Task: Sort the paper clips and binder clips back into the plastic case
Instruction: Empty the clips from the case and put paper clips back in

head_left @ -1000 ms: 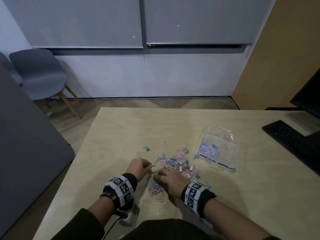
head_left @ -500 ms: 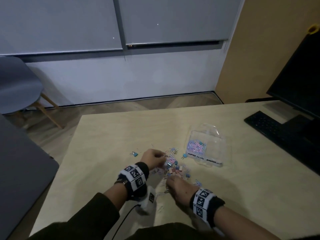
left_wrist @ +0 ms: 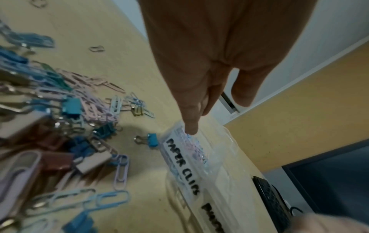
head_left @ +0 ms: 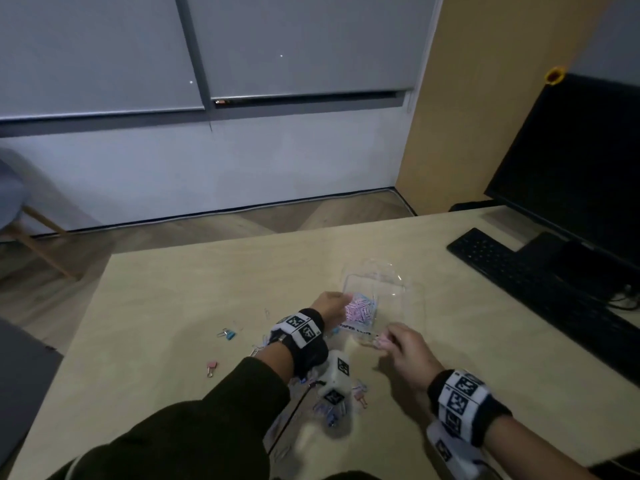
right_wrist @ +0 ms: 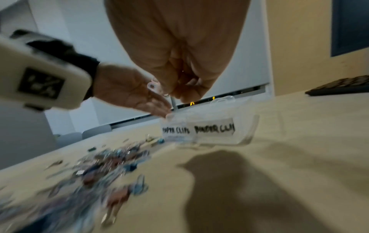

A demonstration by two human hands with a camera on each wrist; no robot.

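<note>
A clear plastic case (head_left: pixel 408 296) stands open on the wooden table, with labels for paper clips (left_wrist: pixel 181 167) and binder clips (right_wrist: pixel 214 128) on its front. Pink and blue paper clips (head_left: pixel 360 311) fill its left compartment. My left hand (head_left: pixel 337 301) hangs over that compartment with straight fingers (left_wrist: pixel 191 129), one fingertip at the case's rim. My right hand (head_left: pixel 388 337) hovers at the case's front, fingers curled around a small pale clip (right_wrist: pixel 153 87); I cannot tell which kind. The mixed pile of clips (left_wrist: pixel 75 119) lies left of the case, largely hidden under my left arm in the head view.
A blue binder clip (head_left: pixel 227 334) and a pink one (head_left: pixel 211 367) lie apart on the table's left. A black keyboard (head_left: pixel 519 271) and monitor (head_left: pixel 581 161) stand at the right. A grey chair (head_left: pixel 10 202) is on the floor beyond the left edge.
Both hands have left the pile and moved right to the case. The left hand now hangs over the paper clip compartment; the right hand has risen to the case's front. My view has swung right.
</note>
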